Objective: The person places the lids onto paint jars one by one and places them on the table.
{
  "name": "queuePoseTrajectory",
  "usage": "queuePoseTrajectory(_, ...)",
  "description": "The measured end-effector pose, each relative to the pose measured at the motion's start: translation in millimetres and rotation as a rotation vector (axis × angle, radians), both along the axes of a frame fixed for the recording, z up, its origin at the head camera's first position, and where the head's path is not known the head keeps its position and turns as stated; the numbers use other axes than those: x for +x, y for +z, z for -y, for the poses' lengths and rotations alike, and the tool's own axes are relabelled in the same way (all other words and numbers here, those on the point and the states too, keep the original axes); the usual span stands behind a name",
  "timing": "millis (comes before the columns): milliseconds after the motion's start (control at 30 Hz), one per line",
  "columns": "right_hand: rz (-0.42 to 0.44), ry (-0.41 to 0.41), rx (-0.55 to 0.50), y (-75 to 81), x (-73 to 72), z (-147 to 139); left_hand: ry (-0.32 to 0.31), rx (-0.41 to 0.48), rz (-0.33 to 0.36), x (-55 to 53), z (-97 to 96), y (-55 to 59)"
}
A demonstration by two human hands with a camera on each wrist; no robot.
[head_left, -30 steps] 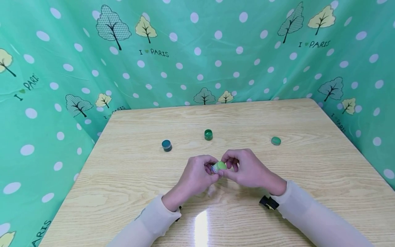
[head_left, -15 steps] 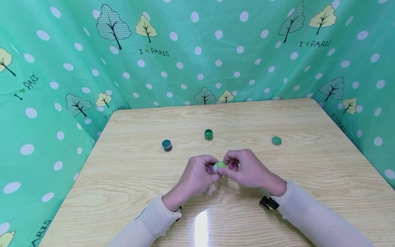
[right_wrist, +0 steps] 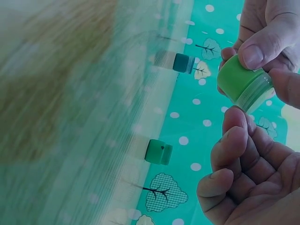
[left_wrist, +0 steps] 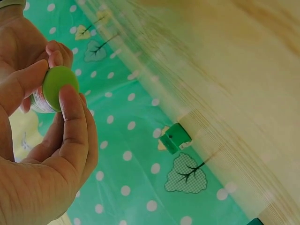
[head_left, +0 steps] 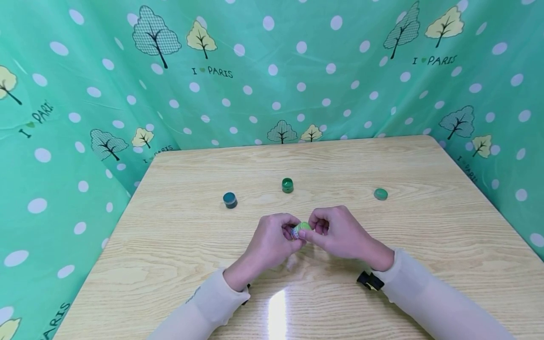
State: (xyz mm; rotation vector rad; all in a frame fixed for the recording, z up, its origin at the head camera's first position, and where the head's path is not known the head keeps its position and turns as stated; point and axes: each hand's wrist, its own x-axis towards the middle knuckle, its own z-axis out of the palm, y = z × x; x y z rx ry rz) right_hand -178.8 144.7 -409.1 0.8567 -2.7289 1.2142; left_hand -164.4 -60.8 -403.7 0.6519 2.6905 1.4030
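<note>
Between the two hands, above the table, is a small light green jar [head_left: 304,226] with a printed label on its side. My left hand [head_left: 272,239] holds it from the left, thumb and fingers around the label part. My right hand [head_left: 340,233] pinches it from the right, thumb on its green end. In the left wrist view the jar's round green face [left_wrist: 58,84] sits between left thumb and fingertips. The right wrist view shows a ridged clear band [right_wrist: 254,96] on the jar, near the right thumb. Fingers hide part of the jar.
On the wooden table [head_left: 178,264], a dark teal jar [head_left: 230,200] stands at left and a green jar [head_left: 287,185] behind the hands. A low round green piece [head_left: 380,194] lies at right. A polka-dot green curtain [head_left: 255,113] encloses the back and sides.
My right hand has shifted very slightly, its thumb moving up onto the jar's green end. The left hand and the things on the table stay in place.
</note>
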Motion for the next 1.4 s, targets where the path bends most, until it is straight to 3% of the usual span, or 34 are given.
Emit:
queuePoseTrajectory(900, 0.008, -0.037, -0.068, 10.7, -0.6, -1.6, 0.030, 0.007, -0.012, 0.3, 5.5, 6.7)
queuePoseTrajectory(1400, -0.025, -0.061, -0.112, 13.9, -0.9, -4.6, 0.132, -0.079, -0.136, -4.6, 14.9, 14.7)
